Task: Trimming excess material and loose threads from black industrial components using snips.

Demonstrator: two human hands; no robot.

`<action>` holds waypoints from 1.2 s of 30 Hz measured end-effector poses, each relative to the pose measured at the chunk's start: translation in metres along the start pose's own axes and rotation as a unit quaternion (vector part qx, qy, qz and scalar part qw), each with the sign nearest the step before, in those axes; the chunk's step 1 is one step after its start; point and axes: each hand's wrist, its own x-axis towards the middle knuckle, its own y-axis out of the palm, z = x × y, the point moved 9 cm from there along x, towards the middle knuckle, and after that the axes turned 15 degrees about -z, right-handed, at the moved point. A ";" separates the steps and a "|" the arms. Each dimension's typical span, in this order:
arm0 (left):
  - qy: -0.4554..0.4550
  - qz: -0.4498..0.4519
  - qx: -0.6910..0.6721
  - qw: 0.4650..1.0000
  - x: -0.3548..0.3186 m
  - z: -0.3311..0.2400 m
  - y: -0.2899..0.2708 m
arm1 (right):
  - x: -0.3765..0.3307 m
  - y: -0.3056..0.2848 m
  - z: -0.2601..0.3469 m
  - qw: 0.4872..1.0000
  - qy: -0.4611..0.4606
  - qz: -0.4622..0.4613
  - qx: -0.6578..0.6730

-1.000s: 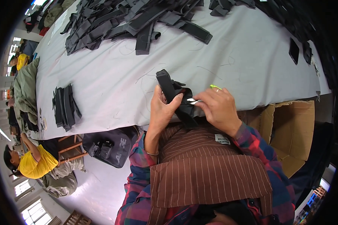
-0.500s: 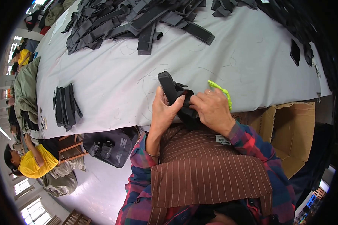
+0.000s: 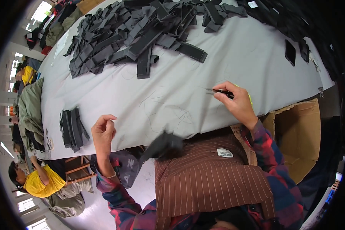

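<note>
A long grey table (image 3: pixel 226 76) fills the head view, with a big heap of black fabric strips (image 3: pixel 142 34) at its far end and a small stack of strips (image 3: pixel 73 128) near the left edge. The right hand (image 3: pixel 237 101) is closed on small snips (image 3: pixel 218 92) over the tabletop. The left hand (image 3: pixel 103 132) is loosely curled and holds nothing. A blurred black piece (image 3: pixel 163 145) is at the table edge (touching or not, cannot tell). A cardboard box (image 3: pixel 295 134) stands on the right; its contents are hidden.
</note>
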 end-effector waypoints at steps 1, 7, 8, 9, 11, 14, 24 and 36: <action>0.069 -0.082 0.008 0.994 -0.001 0.001 0.004 | -0.001 0.001 0.000 0.999 -0.020 -0.031 -0.025; 0.233 -0.278 -0.041 0.931 -0.056 -0.010 0.112 | 0.000 0.043 -0.031 0.997 0.013 -0.073 0.009; 0.219 -0.270 -0.051 0.936 -0.055 -0.010 0.115 | 0.002 0.050 -0.035 0.998 -0.005 -0.062 0.002; 0.204 -0.264 -0.061 0.941 -0.053 -0.009 0.118 | 0.003 0.054 -0.040 0.999 -0.007 -0.039 0.000; 0.233 -0.307 -0.055 0.921 -0.054 -0.017 0.116 | 0.006 0.048 -0.049 0.998 0.001 -0.069 0.007; 0.380 -0.387 -0.002 0.840 -0.091 -0.024 0.110 | 0.011 0.056 -0.034 0.998 -0.036 -0.055 -0.023; 0.360 -0.309 0.049 0.879 -0.118 -0.003 0.144 | 0.010 0.064 -0.044 1.000 0.016 0.024 -0.007; 0.420 -0.239 -0.023 0.875 -0.127 -0.006 0.159 | -0.008 0.091 0.033 0.993 -0.026 0.112 0.011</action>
